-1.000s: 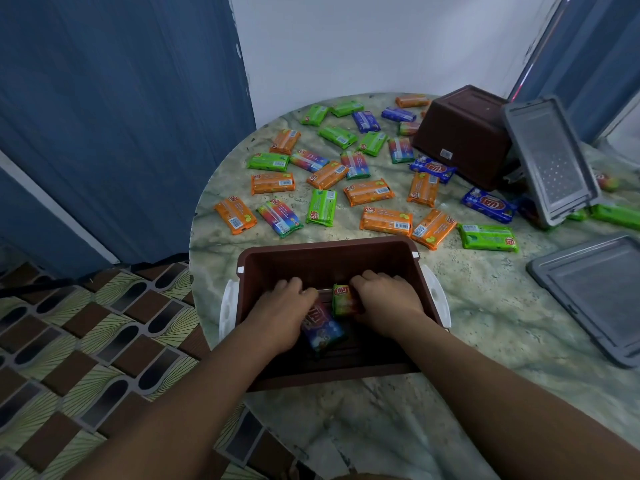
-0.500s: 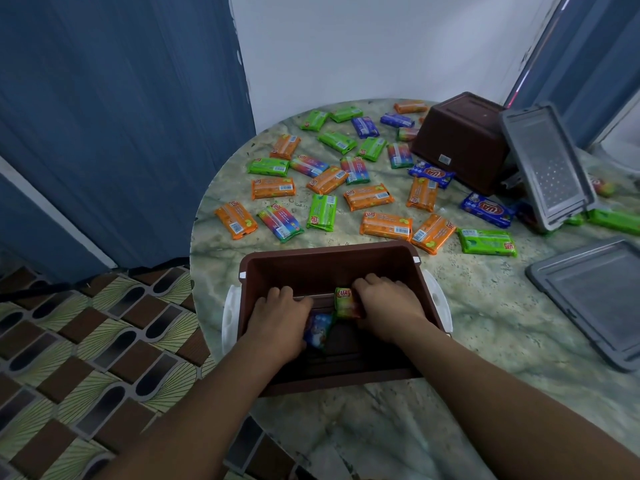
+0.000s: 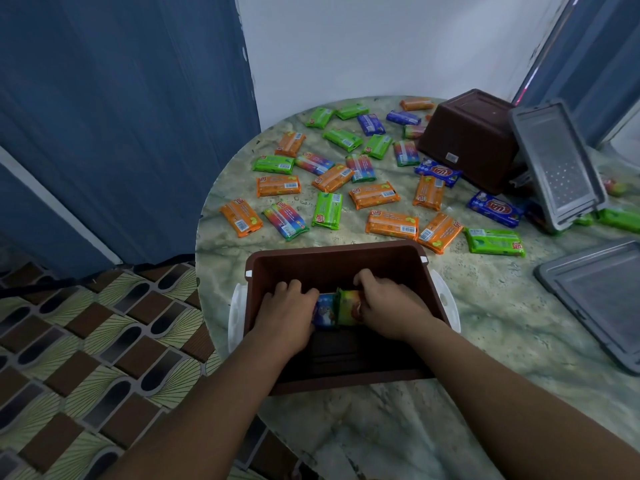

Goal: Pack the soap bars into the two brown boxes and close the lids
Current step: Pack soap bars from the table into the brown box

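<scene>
both hands are down inside the near brown box (image 3: 337, 261), standing soap bars on edge: the left hand (image 3: 285, 315) curls on a blue-wrapped bar (image 3: 325, 311), the right hand (image 3: 389, 308) grips a green-and-orange bar (image 3: 348, 306) touching it. packing looks barely begun. next, i'd judge, release both and reach past the far wall for loose bars such as the orange bar (image 3: 392, 224) on the desk (image 3: 485, 306). the second brown box (image 3: 467, 140) lies overturned at far right, a grey lid (image 3: 557, 164) leaning on it, hiding some bars; another grey lid (image 3: 599, 299) lies flat.
</scene>
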A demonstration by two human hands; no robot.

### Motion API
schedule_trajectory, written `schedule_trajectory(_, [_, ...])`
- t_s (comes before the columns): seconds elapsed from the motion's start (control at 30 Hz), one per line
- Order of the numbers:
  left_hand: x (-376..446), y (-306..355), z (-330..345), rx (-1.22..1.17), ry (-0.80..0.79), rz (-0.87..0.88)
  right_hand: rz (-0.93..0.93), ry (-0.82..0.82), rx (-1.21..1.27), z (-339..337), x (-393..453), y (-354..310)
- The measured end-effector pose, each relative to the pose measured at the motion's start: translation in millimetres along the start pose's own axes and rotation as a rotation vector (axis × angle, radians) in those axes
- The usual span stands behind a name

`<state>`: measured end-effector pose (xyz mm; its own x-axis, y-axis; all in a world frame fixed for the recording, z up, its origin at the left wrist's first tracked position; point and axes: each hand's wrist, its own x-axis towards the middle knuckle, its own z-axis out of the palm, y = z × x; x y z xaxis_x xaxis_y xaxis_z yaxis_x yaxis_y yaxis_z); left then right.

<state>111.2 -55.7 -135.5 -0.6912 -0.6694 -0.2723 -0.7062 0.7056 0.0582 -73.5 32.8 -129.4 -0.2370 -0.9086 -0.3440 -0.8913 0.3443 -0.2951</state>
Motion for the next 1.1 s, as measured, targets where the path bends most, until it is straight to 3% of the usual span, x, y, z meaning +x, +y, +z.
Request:
schedule_trajectory(0.17, [0.9,0.6,1.3,-0.009,0.016,0.000,-0.029,0.078,-0.021,7.3,6.8,5.8])
schedule_trajectory(0.53, [5.5,3.1,2.3,0.047,0.056,-0.006,-0.170,0.006,-0.237,10.4,10.6,10.4])
schedule_trajectory(1.1, [5.7,3.2,5.4,0.083,0.098,0.047,-0.175,0.062,-0.169,10.6,10.3,9.6])
